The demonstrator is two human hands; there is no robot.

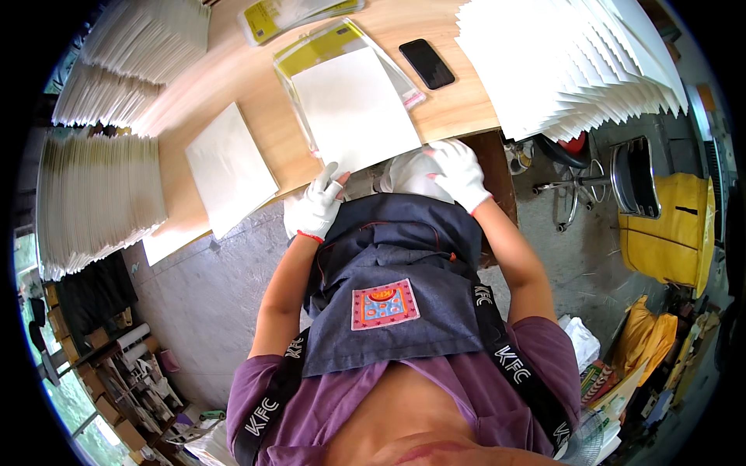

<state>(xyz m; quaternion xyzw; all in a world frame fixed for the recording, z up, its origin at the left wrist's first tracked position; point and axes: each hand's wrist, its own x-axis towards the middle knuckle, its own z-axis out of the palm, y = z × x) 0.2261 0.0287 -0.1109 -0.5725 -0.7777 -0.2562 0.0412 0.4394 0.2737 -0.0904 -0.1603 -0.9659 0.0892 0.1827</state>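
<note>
A white rectangular sheet or thin card (353,109) lies at the table's near edge, on top of a clear plastic bag with yellow print (326,45). My left hand (315,203), in a white glove with bare fingertips, is at the sheet's near left corner, fingers partly stretched and apart. It seems to hold nothing; whether it touches the sheet I cannot tell. Just off the near right corner is my right hand (460,172), gloved alike, its fingers spread over my lap and nothing in it.
Another white sheet (231,169) lies to the left, overhanging the edge. Tall stacks of white sheets stand at the left (97,198) and right (567,66). A black phone (427,64) and more yellow-printed bags (291,17) lie farther back. A chair (633,179) stands right.
</note>
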